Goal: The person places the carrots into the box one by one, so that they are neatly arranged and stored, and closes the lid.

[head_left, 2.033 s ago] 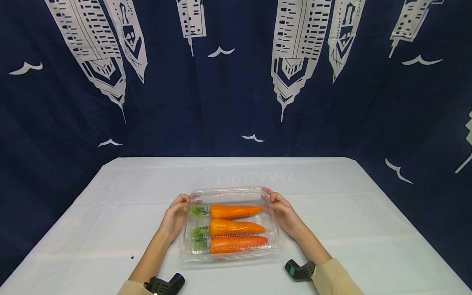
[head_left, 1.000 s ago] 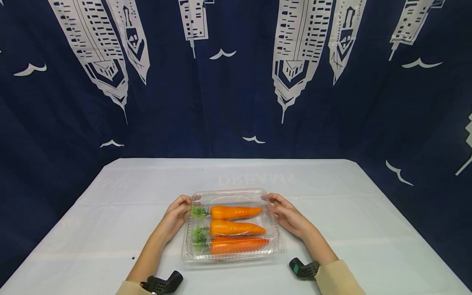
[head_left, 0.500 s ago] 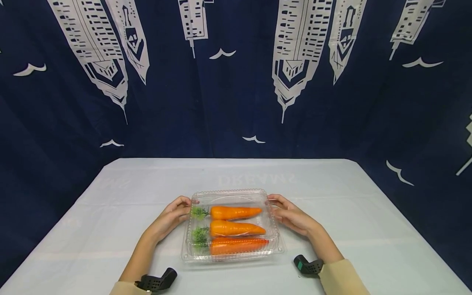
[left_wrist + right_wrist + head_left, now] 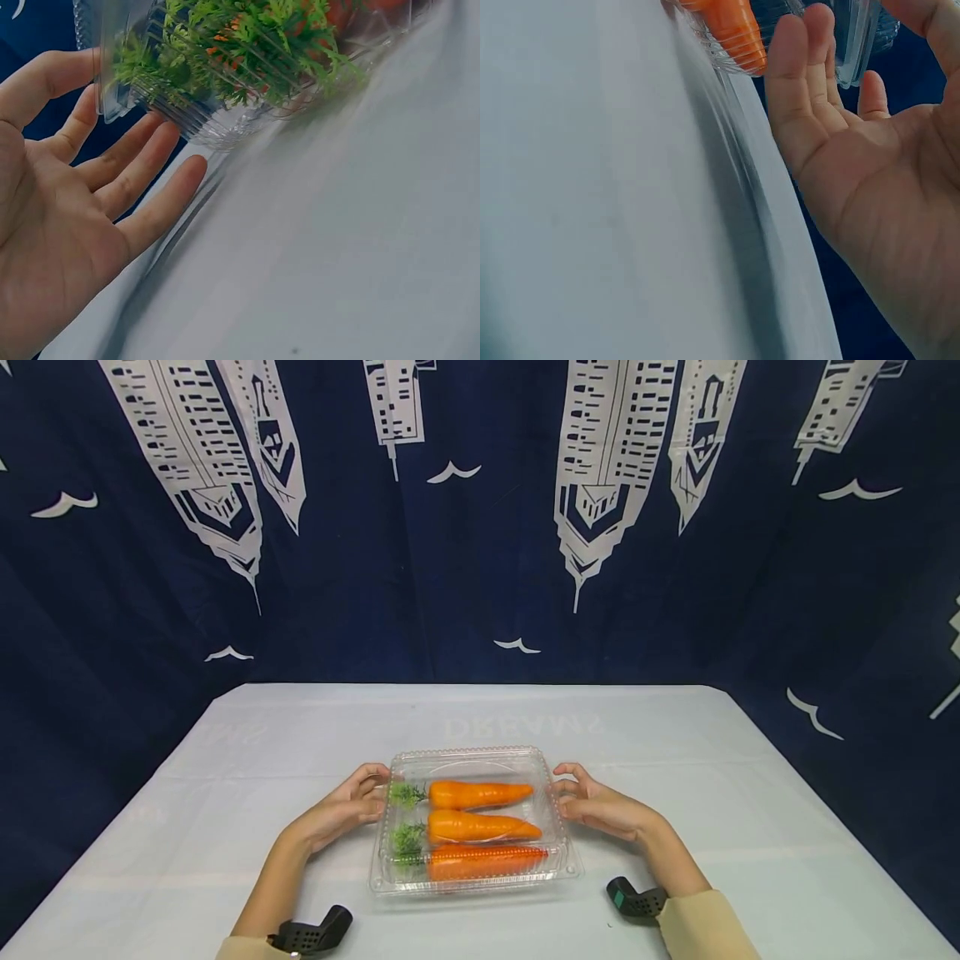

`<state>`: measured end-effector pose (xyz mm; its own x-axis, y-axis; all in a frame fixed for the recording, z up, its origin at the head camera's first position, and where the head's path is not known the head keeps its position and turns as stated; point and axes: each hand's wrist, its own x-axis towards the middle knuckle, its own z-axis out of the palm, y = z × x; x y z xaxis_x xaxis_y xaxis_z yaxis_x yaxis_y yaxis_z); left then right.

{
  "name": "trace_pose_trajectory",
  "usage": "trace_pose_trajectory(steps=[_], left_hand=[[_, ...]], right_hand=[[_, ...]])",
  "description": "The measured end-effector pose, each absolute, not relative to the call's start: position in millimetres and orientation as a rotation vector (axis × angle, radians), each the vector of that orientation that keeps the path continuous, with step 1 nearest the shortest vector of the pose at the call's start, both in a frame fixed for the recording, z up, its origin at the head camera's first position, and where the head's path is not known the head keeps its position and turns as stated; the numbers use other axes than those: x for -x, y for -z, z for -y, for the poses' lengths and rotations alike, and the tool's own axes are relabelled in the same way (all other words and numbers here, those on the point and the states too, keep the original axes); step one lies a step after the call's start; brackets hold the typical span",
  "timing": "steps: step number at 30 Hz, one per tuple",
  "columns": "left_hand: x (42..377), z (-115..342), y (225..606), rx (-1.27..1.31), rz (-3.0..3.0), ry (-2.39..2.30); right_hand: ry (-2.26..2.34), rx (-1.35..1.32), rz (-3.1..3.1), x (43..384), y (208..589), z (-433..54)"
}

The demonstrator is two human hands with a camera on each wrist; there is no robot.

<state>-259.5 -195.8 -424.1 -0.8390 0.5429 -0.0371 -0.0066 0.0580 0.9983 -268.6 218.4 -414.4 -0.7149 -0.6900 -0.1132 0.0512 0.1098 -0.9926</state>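
Observation:
A clear plastic clamshell container (image 4: 487, 763) lies on the table with its lid down. Inside are three orange carrots (image 4: 483, 827) with green leafy tops (image 4: 407, 837) toward the left. My left hand (image 4: 343, 808) is at the container's left side, its fingers loosely spread; the left wrist view puts the fingertips at or very near the plastic wall (image 4: 112, 82). On the opposite side, my right hand (image 4: 603, 806) has its fingers relaxed beside the right edge. Whether its fingertips touch the plastic I cannot tell. Neither hand grips anything.
A white cloth covers the table (image 4: 225, 827). Behind it hangs a dark blue curtain (image 4: 465, 560) with white printed buildings and birds. Black wrist devices (image 4: 315, 932) sit near both beige sleeves. A small dark speck lies on the cloth in the left wrist view.
Both hands have loosened from the container's sides and drawn slightly outward, the right one more clearly. The container stays in place over the last second.

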Motion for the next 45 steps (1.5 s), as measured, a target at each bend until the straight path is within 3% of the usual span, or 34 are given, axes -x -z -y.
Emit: trace_pose_trajectory(steps=[31, 39, 45], left_hand=[[244, 199, 403, -0.597, -1.927, -1.458], [235, 199, 387, -0.649, -2.020, -1.307], [226, 195, 371, -0.552, -2.146, -1.121]], right_hand=[[1.326, 0.745, -1.602, 262, 407, -223], [1.282, 0.756, -1.577, 258, 402, -222], [1.240, 0.732, -1.629, 256, 401, -224]])
